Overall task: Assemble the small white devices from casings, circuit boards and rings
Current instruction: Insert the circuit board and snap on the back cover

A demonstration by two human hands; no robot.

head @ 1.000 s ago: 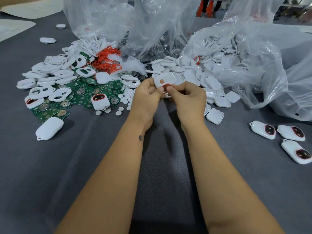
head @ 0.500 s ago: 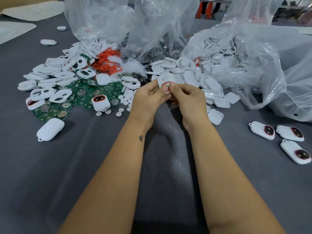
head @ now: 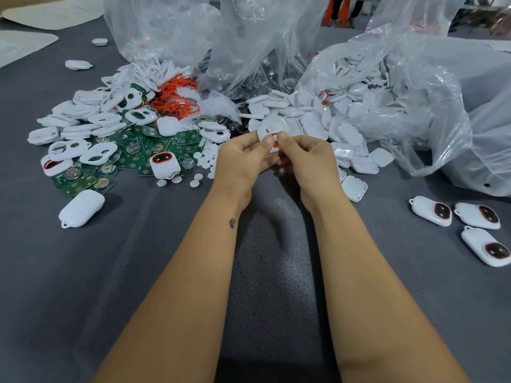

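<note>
A dark grey, felt-like cloth [head: 83, 286] covers the tabletop, creased into a soft fold between the forearms. Over its middle, both hands meet on one white casing [head: 272, 128] with a red ring [head: 273, 139] at its opening. The left hand [head: 243, 158] has its fingers curled and its thumb pressed on the casing's near face; the right hand [head: 309, 158] pinches it from the other side, thumb tip beside the ring.

Toward the far left lies a heap of white casing fronts [head: 83, 125] with oval cut-outs, spread over green circuit boards [head: 132, 153]. A tangle of red rings [head: 177, 100] sits behind them, and small white discs [head: 204, 161] are scattered just left of the left hand. A closed white device [head: 81, 207] lies apart near the left edge.

Clear plastic bags [head: 414, 92] rise along the far side; the right-hand one spills plain white casing backs [head: 318, 117] onto the cloth. Three finished devices [head: 467, 225] with dark red-rimmed windows lie near the right edge.

Pale flat sheets [head: 25, 45] lie at the far left corner. Beyond the bags, orange legs [head: 336, 9] of some furniture show.
</note>
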